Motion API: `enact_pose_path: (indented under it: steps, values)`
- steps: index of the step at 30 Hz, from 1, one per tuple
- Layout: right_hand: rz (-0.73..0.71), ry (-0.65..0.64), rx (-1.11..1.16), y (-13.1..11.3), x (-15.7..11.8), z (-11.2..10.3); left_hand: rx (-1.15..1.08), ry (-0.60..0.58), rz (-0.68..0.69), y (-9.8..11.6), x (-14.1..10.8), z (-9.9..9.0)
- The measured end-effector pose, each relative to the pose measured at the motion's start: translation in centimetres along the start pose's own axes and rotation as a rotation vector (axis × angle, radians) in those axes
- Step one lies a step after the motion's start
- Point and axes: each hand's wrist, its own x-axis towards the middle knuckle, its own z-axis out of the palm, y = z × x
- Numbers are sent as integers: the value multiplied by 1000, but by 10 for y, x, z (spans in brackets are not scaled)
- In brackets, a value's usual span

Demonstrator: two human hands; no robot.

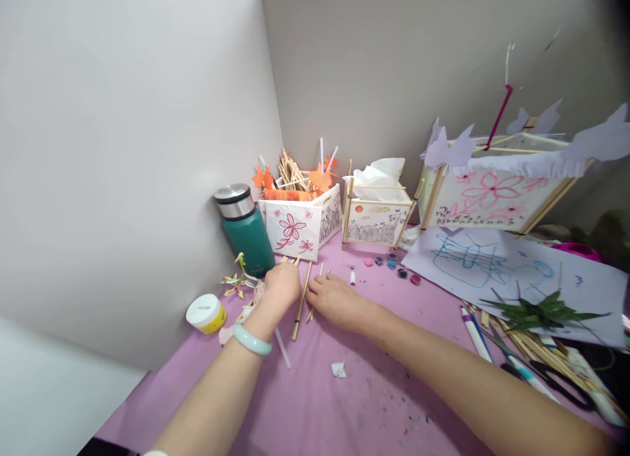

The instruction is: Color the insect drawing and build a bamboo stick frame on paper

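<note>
My left hand, a pale green bangle on its wrist, is closed with the fingers curled down out of sight. Short ends of bamboo sticks poke out just beyond its knuckles. My right hand rests low on the table, its bent fingers pressed on a thin bamboo stick. Between the two hands lies a thicker bamboo stick with a dark band near its close end. A paper lantern box with red flowers and orange fringe stands right behind my left hand.
A green bottle and a white-lidded tub stand left. Behind are a smaller stick-framed lantern and a large lantern with purple paper shapes. Scissors, pens and sticks lie right, by green leaves. A paper scrap lies in front.
</note>
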Motion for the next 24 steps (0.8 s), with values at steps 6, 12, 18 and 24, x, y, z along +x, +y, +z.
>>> enact_pose_path:
  steps: [6, 12, 18, 24]
  values:
    - [-193, -32, -15, 7, 9, -1, 15, -65, -21, 0, 16, -4]
    - [-354, -36, -25, 9, 13, 1, -27, -94, 25, -4, 19, -9]
    - [-405, 6, -30, 9, 7, 0, -177, -20, 199, -21, 16, -13]
    - [-370, 30, -27, 4, 6, -8, -438, 44, 326, -37, 21, -22]
